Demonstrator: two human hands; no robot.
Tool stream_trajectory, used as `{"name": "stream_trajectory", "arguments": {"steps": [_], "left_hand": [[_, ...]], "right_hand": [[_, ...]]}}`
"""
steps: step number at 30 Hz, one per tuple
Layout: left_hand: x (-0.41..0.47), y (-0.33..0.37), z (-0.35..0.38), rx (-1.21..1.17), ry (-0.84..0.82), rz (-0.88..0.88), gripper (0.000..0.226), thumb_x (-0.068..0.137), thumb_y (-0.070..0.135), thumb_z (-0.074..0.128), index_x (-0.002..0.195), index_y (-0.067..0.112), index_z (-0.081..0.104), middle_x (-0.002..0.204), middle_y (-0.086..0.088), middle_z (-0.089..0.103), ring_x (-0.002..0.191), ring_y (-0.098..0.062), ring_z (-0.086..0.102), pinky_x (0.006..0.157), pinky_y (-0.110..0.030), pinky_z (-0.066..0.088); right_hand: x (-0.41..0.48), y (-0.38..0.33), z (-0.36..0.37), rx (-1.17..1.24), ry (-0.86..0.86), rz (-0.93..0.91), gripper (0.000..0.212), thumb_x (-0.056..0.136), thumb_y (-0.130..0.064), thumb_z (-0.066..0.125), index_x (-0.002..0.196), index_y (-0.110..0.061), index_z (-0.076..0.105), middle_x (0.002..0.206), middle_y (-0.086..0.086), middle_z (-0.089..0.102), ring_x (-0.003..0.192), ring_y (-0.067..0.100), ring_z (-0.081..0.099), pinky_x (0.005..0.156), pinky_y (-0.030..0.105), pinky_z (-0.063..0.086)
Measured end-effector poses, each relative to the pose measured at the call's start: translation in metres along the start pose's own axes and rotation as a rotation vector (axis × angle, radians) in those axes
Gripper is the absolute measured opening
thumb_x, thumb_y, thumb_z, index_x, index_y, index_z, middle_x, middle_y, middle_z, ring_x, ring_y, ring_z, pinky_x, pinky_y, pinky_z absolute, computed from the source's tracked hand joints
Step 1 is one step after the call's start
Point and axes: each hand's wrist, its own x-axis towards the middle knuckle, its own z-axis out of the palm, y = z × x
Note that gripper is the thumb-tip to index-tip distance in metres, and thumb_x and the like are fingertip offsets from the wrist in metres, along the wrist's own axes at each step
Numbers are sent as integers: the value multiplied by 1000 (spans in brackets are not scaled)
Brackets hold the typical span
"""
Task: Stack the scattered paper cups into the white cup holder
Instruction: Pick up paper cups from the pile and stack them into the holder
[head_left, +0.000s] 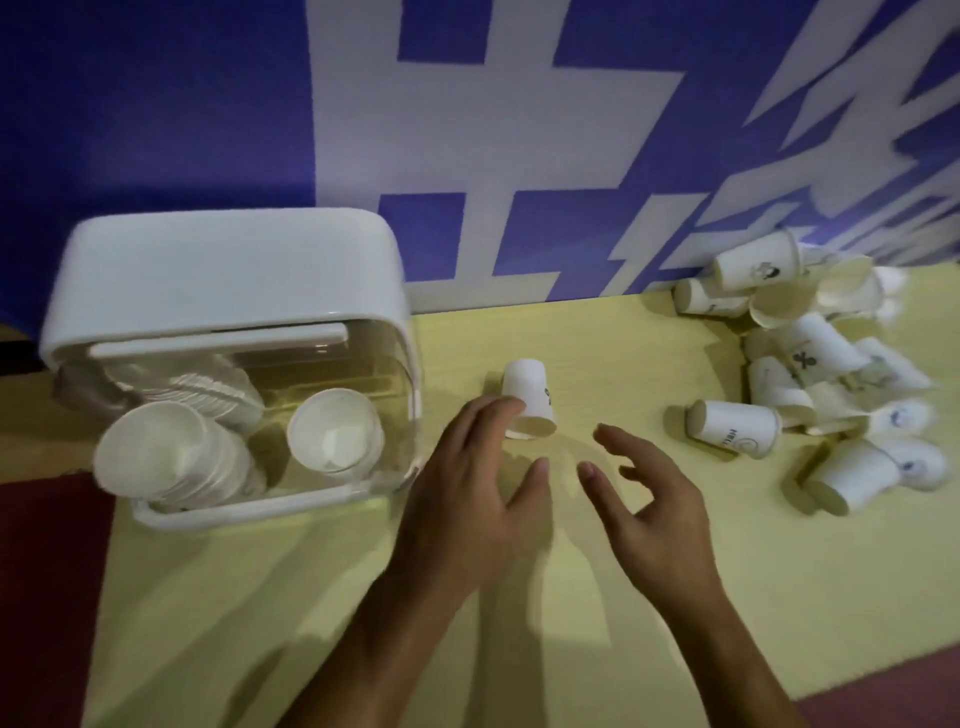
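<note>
Fingers of my left hand (467, 483) are loose and spread, gripping nothing; their tips reach the near side of a single paper cup (527, 395), and through the blur I cannot tell whether they touch it or only cover it; that cup is tipped over on the yellow table (571, 613), base away from me, open mouth toward my palm. My right hand (660, 519) is just beside the left, fingers slackly curved and apart, holding nothing; the cup lies a little beyond and to the left of its fingertips. To the left of my left fingers stands the white cup holder (223, 270), near them but apart; inside its clear body nested stacks of cups (156, 452) show their mouths. Well off to the right of my right fingers lies the pile of paper cups (810, 364), jumbled on their sides; the farthest of them lie against the blue banner (156, 104) with its white characters.
</note>
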Motion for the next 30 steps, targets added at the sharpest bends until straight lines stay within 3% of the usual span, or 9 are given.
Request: {"name": "stream_trajectory", "arguments": {"steps": [5,10,12,15,19,22,24,27,30], "left_hand": [[34,-15,106,122,-57,-247,86,79,66,63,147,14,48,150,-16,47,136,-37,47,102,-46,51],[50,-18,166,211,13,-257,91,73,49,88,147,20,43,137,-20,50,119,-43,55,91,-52,54],[55,-10,177,182,72,-273,82,77,39,89,145,20,47,139,-18,47,120,-41,54,91,-50,56],[65,2,185,77,145,-313,66,84,20,85,143,18,55,143,-16,42,124,-36,53,94,-38,52],[81,22,180,-10,214,-427,73,79,14,84,141,24,46,139,-8,49,117,-31,55,83,-36,51],[86,42,169,-13,217,-438,73,74,15,85,133,26,43,135,-2,49,111,-27,55,75,-34,48],[85,48,162,30,199,-354,69,72,12,84,130,26,49,136,4,43,113,-23,53,77,-30,45],[85,54,150,38,145,-356,74,73,16,85,136,35,50,139,9,39,114,-19,55,81,-28,45],[83,54,137,-19,127,-420,84,73,22,88,140,35,39,134,6,52,111,-20,56,82,-32,46]], "right_hand": [[13,56,-56,12,160,189,25,94,-29,73,119,-25,74,114,-16,73,105,3,67,87,30,57],[35,104,-116,9,226,313,17,96,-32,71,113,-32,70,103,-16,72,93,-9,65,72,11,50],[45,116,-133,13,219,378,19,96,-36,70,115,-32,68,103,-15,72,89,-11,64,75,16,53],[63,134,-142,36,185,522,46,94,-49,70,129,-20,64,110,-7,71,87,-2,65,77,26,52],[89,146,-136,243,197,801,89,79,-73,72,140,-10,54,100,-4,65,94,25,71,91,53,59],[109,140,-128,441,132,959,76,82,-75,68,115,-6,66,89,7,62,78,27,63,82,48,60],[123,140,-121,518,79,1020,72,82,-80,62,104,-12,67,97,10,63,77,28,61,72,41,56],[142,146,-110,573,78,1100,73,81,-79,63,111,-12,62,114,12,62,96,32,62,65,38,53],[153,148,-104,563,128,1081,54,85,-67,68,90,-15,57,116,14,63,105,34,62,66,39,53]]}}
